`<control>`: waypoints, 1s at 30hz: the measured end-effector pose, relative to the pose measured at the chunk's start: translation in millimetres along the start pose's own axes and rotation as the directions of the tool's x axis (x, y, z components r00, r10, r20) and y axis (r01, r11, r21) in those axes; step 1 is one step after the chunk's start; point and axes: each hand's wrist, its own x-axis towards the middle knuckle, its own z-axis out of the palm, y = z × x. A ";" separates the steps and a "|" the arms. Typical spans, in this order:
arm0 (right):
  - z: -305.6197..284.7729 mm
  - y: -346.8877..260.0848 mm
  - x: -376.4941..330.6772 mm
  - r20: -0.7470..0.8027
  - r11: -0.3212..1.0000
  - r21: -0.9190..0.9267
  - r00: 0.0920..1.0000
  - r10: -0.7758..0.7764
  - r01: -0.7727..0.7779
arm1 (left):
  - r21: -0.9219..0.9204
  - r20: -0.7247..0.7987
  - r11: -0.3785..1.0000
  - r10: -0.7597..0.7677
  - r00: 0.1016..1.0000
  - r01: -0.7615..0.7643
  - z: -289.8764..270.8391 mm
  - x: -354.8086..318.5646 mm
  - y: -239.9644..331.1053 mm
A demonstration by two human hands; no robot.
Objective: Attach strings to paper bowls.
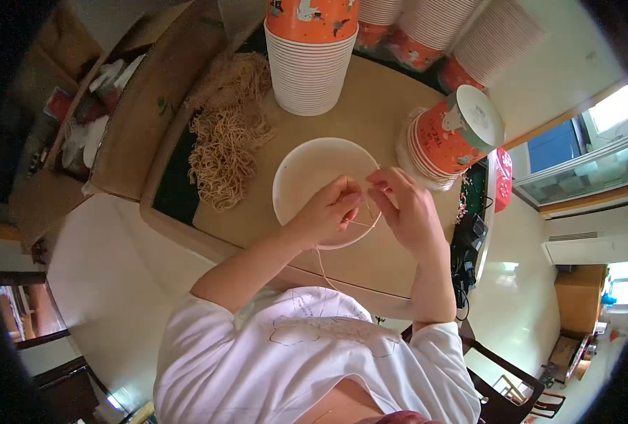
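A white round tub [294, 166] stands on the table with its mouth facing up. Over it, my left hand [330, 210] is closed in a pinch on a thin beige string [322, 263], whose tail hangs down toward my shirt. My right hand [407, 212] is closed too, thumb and fingers pinching a stretch of the same string near the tub's right rim. Between the hands the string makes a small angled loop. Left of the tub lies a tangled heap of beige strings [223, 152].
A tall stack of orange and white paper buckets [308, 74] rises behind the tub. More buckets [441, 131] lie tilted at the right, with further stacks [498, 42] at the back. An open cardboard box [134, 120] borders the left side. Black cables [462, 265] lie along the right edge.
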 end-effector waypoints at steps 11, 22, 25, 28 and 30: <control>-1.2 16.5 1.0 0.218 0.978 0.143 0.969 0.118 -0.151 | 0.388 -0.067 0.887 0.297 0.952 -0.250 2.2 5.9 -9.0; 9.9 32.8 1.4 0.143 0.897 0.392 0.977 0.161 -0.205 | 0.835 0.279 0.245 0.582 0.764 -0.492 4.6 -6.7 3.7; 8.8 33.2 0.9 0.170 0.882 0.404 0.967 0.190 -0.244 | 0.891 0.310 0.145 0.498 0.810 -0.430 4.4 -9.4 6.5; 12.5 38.4 -2.0 0.160 0.885 0.408 0.972 0.171 -0.223 | 0.941 0.294 0.005 0.484 0.824 -0.338 9.8 -10.2 10.6; 16.1 39.4 -5.0 0.103 0.921 0.349 0.984 0.145 -0.172 | 0.946 0.263 0.046 0.476 0.839 -0.322 10.3 -8.6 11.5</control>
